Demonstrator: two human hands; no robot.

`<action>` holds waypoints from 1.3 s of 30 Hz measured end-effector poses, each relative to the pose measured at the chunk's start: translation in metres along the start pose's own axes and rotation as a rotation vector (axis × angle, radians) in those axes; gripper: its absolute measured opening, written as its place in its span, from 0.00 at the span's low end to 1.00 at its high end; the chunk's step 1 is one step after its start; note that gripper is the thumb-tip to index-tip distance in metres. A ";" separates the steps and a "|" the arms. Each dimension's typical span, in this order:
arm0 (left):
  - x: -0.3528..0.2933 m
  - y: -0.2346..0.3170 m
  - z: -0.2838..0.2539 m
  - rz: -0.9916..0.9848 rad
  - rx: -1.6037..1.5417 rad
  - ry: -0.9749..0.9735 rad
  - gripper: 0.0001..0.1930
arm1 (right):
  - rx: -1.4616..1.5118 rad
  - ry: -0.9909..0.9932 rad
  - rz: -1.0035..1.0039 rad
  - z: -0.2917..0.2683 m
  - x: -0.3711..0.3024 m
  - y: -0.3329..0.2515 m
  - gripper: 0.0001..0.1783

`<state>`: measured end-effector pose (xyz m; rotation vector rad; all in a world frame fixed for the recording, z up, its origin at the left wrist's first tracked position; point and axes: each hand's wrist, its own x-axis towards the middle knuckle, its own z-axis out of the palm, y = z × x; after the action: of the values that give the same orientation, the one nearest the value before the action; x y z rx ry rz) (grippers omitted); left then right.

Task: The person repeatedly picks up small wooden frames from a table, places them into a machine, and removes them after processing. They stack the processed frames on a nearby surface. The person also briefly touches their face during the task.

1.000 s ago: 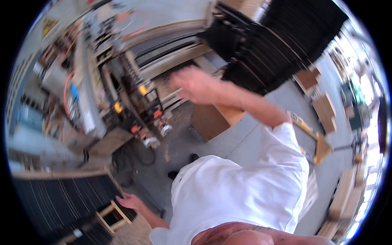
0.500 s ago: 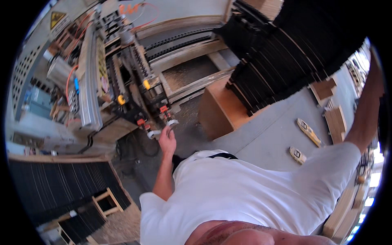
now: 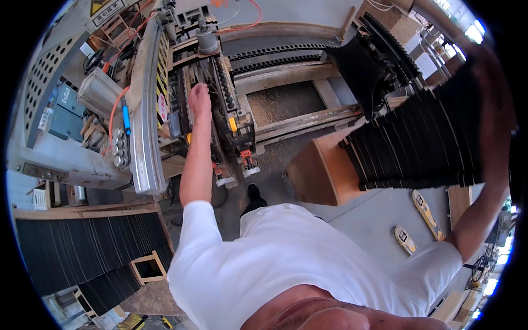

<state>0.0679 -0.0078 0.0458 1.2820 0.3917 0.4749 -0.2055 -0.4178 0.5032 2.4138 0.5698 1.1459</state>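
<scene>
My left hand (image 3: 199, 101) is stretched forward over the narrow channel of a woodworking machine (image 3: 223, 104). Its fingers are curled together, and I cannot see what, if anything, lies in them. At the far right my raised right hand (image 3: 488, 69) is dark and smeared by motion, so its fingers do not show clearly. It is nearest a long stack of black slats (image 3: 423, 135), which rests on a brown wooden box (image 3: 324, 173). Two white-tipped clamps (image 3: 237, 175) stand at the machine's near end, behind my left hand.
Black chains (image 3: 280, 53) run along a frame at the back, above sawdust (image 3: 286, 104). A metal beam (image 3: 144, 126) flanks the machine on the left. More black slats (image 3: 88, 247) lie at the lower left. Yellow pallet-truck forks (image 3: 427, 213) are on the right floor.
My left hand has moved from the white-tipped clamps forward over the machine's channel, its arm now extended. My right arm has shifted beside the black slats. The whole view has turned and shifted.
</scene>
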 end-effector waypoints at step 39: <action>-0.066 -0.040 -0.035 -0.226 -0.711 0.001 0.12 | 1.301 -0.214 -0.414 0.426 0.065 -0.384 0.12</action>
<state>-0.0007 -0.0237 -0.0001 0.5414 0.3216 0.3725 0.0986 -0.1422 0.0968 3.0109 2.0904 0.2660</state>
